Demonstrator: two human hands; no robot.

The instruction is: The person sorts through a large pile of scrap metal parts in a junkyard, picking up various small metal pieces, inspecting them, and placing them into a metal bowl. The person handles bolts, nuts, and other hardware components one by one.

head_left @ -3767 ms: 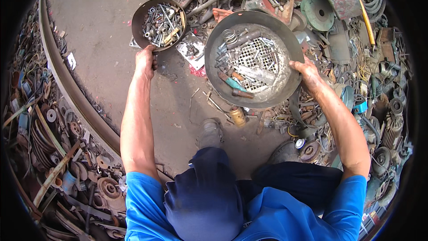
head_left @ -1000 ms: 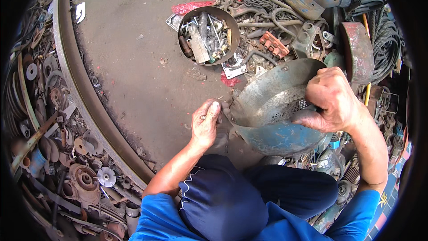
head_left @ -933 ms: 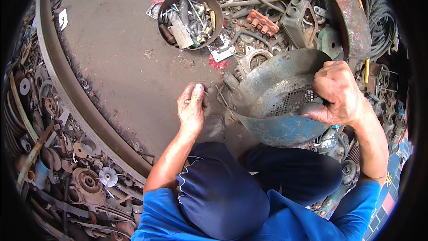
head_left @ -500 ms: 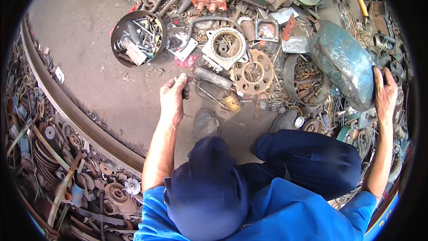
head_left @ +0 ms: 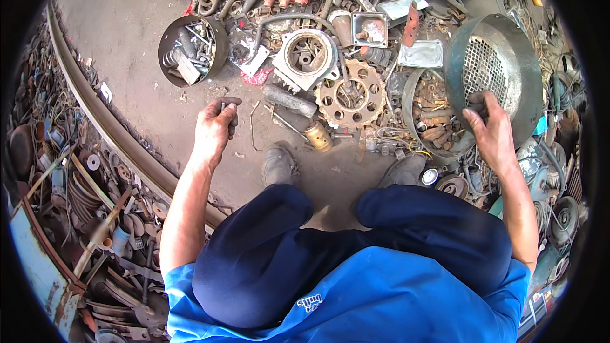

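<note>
L hand (head_left: 215, 128): fingers curled round a small dark metal piece (head_left: 227, 101), held just above bare concrete floor (head_left: 127, 44); grip closed, piece pokes out at fingertip end.

R hand (head_left: 488, 128): clamped on lower rim of a round green-grey fan cover (head_left: 492, 70) w/ perforated mesh centre; cover tilted on edge, open side facing the person. Thumb side inside rim, fingers partly hidden behind it.

Just L of R hand, touching the cover: rusty round pan (head_left: 432, 111) full of brown scrap bits.

Between hands: toothed rusty sprocket (head_left: 351, 94), brass-coloured cylinder (head_left: 318, 136) below it, grey roller (head_left: 289, 100) beside. Above sprocket: round grey housing (head_left: 309, 57).

Up & slightly L of L hand, apart from it: dark bowl (head_left: 192, 49) holding bolts & springs.

Below hands: two dusty shoes (head_left: 279, 164), dark trousers, blue shirt. Far L of L hand: curved steel rail (head_left: 108, 130), scrap heap beyond.
</note>
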